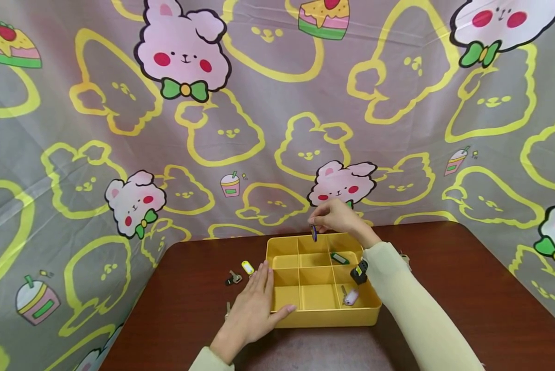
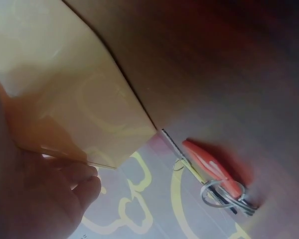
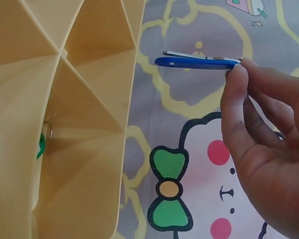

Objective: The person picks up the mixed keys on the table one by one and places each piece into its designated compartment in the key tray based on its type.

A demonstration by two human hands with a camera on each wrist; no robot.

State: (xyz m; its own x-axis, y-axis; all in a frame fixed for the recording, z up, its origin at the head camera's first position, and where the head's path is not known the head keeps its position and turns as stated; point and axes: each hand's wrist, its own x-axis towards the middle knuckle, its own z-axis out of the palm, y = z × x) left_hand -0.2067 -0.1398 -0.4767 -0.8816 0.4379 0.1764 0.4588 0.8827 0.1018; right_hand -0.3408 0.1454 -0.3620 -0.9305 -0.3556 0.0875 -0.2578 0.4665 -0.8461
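My right hand [image 1: 335,215] is raised over the back edge of a yellow compartment box [image 1: 325,318]. Between thumb and fingers it pinches a blue key tag [image 3: 197,62] with a key, which points away from the fingertips in the right wrist view. My left hand [image 1: 254,304] rests against the box's left side, fingers extended along the wall and thumb at the front rim. Inside the box are a green key tag [image 1: 339,258] in the back right compartment and a pale lilac key tag [image 1: 351,297] with a key in the front right one.
Left of the box lie a yellow key tag [image 1: 247,267] and a key with a black part [image 1: 233,278]. A red key tag [image 2: 214,167] with rings shows in the left wrist view. A black object [image 1: 359,273] sits by the right sleeve. Patterned cloth [image 1: 277,154] hangs behind.
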